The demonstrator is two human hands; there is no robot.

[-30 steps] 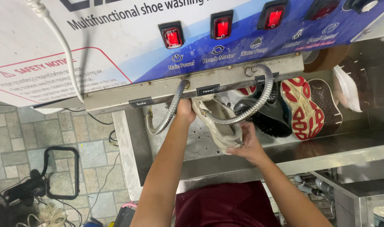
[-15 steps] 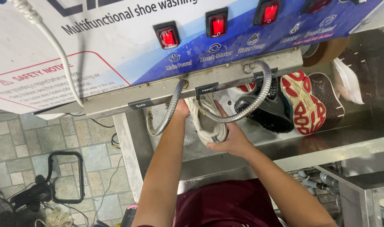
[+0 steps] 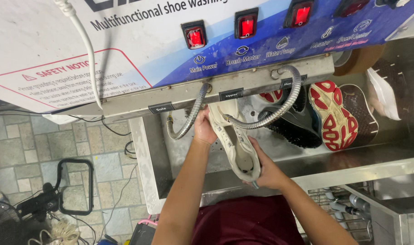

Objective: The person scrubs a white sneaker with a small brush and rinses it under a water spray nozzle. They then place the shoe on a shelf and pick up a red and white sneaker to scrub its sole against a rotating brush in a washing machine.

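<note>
**Both hands hold a white shoe in the wash basin**

The person holds a white shoe [image 3: 234, 145] over the steel basin [image 3: 148, 154] of a shoe-washing machine. The left hand [image 3: 203, 129] has its grip wrapped around the far, toe end of the shoe, close under the machine's front panel [image 3: 125, 59]. The right hand [image 3: 267, 170] cups the near, heel end, fingers pressed against its side, just above the basin's near rim. The shoe lies lengthwise from far to near, its opening facing up.

Two bendy metal hoses hang from the panel's lower edge. The left hose [image 3: 189, 122] curves down beside the left hand; the right hose [image 3: 279, 109] loops across and its tip meets the shoe near the toe. Room around the shoe is tight on the far side, where the hoses and panel crowd it.

To the right in the basin lie a black shoe [image 3: 297, 127] and a shoe with a red and white sole [image 3: 334, 118], just beside each other and near the white shoe. The basin's left wall stands a little apart from the left forearm. Beyond it, tiled floor [image 3: 34, 140] shows with cables on it.
</note>
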